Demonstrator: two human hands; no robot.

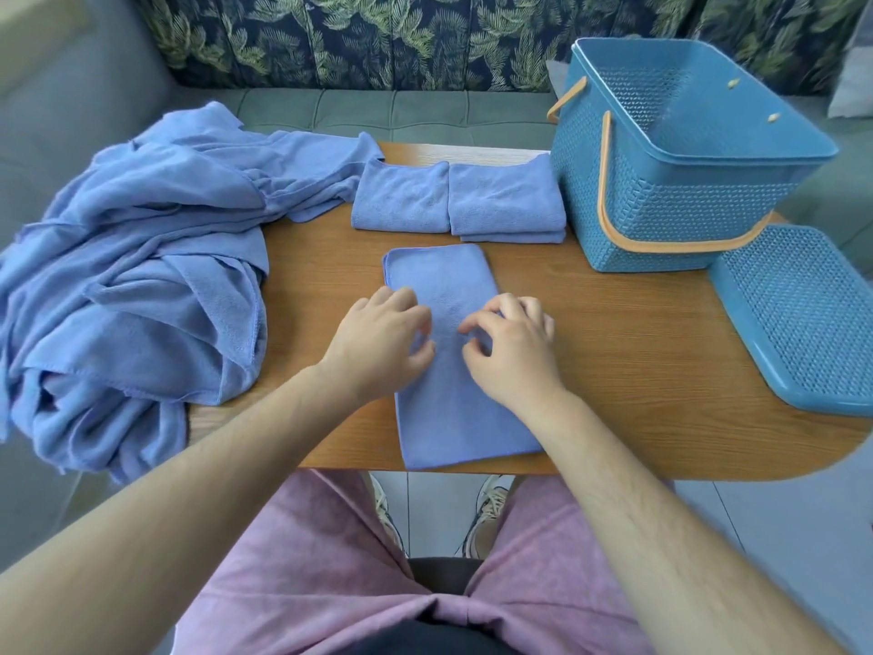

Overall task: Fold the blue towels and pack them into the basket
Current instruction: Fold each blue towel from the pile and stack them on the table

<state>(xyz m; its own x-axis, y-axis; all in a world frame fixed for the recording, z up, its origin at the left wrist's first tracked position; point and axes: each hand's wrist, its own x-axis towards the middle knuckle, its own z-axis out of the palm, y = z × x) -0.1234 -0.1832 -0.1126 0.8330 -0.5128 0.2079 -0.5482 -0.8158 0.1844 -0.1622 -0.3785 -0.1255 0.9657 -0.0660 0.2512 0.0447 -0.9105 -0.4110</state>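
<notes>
The left hand (382, 335) and right hand (512, 345) rested on the long half-folded towel (453, 418) at the table's (628, 352) six o'clock edge. Their fingers were curled at its middle; I couldn't tell if they pinched cloth. Folded stacks (401, 196) lay at twelve, the basket (661, 196) at two, and the unfolded heap (141, 257) at nine.

Towels (449, 408) light blue; basket (661, 191) teal, orange handles (609, 219); table (614, 333) wood-brown; backrest (378, 35) navy, green leaf print.
</notes>
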